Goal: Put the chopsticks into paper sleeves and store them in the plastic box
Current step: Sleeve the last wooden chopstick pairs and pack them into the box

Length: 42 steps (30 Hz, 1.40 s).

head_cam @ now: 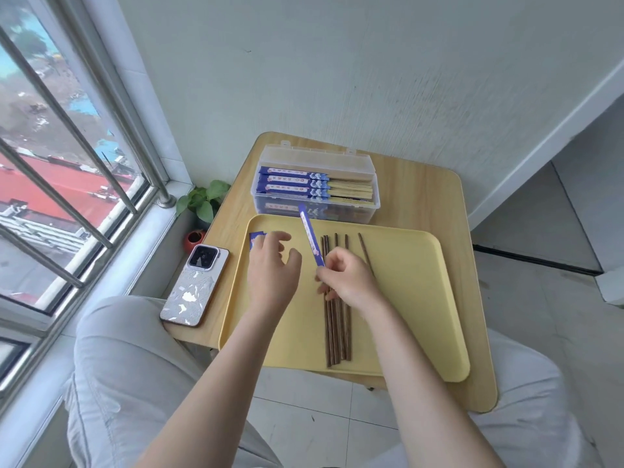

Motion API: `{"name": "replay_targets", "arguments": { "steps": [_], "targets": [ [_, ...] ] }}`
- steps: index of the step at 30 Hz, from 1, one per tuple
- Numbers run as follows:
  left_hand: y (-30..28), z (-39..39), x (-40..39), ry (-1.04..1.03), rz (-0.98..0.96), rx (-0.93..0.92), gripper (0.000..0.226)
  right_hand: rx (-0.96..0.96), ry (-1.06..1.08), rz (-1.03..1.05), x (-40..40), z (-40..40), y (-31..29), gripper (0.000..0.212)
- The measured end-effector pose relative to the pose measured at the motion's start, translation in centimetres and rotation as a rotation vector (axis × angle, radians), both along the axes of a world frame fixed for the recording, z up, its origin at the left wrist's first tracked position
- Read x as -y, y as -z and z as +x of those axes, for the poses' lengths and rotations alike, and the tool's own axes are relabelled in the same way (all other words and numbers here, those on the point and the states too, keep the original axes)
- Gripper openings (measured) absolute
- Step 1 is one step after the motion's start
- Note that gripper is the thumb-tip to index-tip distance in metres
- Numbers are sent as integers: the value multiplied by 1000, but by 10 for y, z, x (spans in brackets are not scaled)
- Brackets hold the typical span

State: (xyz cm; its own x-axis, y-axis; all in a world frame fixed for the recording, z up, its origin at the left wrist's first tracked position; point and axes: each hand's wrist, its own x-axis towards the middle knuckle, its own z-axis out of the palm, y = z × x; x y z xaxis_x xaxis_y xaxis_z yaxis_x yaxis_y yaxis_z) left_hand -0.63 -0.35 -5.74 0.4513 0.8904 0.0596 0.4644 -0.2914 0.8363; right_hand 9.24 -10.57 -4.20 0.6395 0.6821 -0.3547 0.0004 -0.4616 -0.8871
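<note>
Patterned smartphone at far left, on small wooden table. Flat yellow plastic tray: blue paper sleeves under relaxed, empty left hand. Right hand pinching one blue paper sleeve, long axis tilted away towards clear plastic box. Dark wooden chopsticks directly beneath right hand, lengthwise near-to-far; right hand nearer. Box beyond tray, part-filled.

two hands, one tray, one phone.
</note>
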Motion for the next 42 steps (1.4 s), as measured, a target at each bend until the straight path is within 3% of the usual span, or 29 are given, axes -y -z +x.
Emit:
{"name": "replay_targets", "arguments": {
  "steps": [7, 14, 16, 20, 22, 25, 28, 33, 36, 42],
  "targets": [
    [-2, 7, 5, 156, 382, -81, 36, 93, -13, 58, 20, 19, -10, 26],
    [-12, 9, 8, 237, 467, -145, 38, 241, -46, -17, 30, 29, -16, 16],
    [-17, 11, 7, 392, 370, -214, 33, 220, -59, -16, 31, 28, -17, 12],
    [-33, 10, 9, 567, -238, -281, 28, 142, -24, 52, 33, 27, -19, 6],
    [-36, 8, 6, 603, -397, -260, 32, 99, -15, 93, 34, 28, -19, 3],
    [-36, 3, 5, 651, -434, -272, 33, 35, 6, 130, 33, 26, -14, 1],
    [-26, 1, 6, 571, -381, -248, 28, 31, 116, 89, 31, 26, -2, 3],
    [-8, -3, 1, 323, -478, -151, 33, 442, 13, -517, 35, 28, 17, 19],
    [-5, -4, 4, 304, -580, -65, 36, 518, -41, -602, 27, 17, 21, 26],
    [0, -11, 4, 360, -620, -15, 34, 564, -39, -675, 14, 6, 21, 16]
  ]
}}
